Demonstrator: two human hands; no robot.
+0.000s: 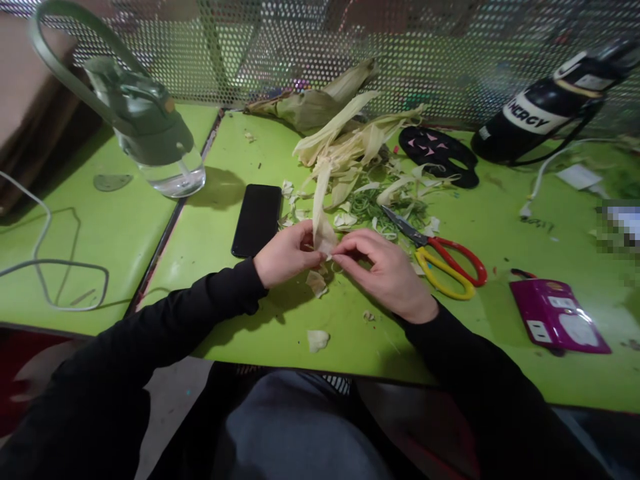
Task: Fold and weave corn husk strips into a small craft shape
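My left hand [285, 254] and my right hand [387, 273] meet over the green table [240, 320], both pinching the lower end of a pale corn husk strip [321, 207] that rises toward the husk pile [350, 143]. Fingers of both hands are closed on the strip. Small torn husk pieces [317, 283] lie beneath and in front of my hands. Red and yellow scissors [440, 257] lie just right of my right hand. A black phone [257, 219] lies flat just left of my left hand.
A clear water bottle with a green lid [150, 127] stands at the left. A black bottle [545, 110] lies at the back right beside a black perforated disc [440, 155]. A purple box [557, 315] sits right front. A white cable [55, 267] loops left. Mesh wall [400, 47] behind.
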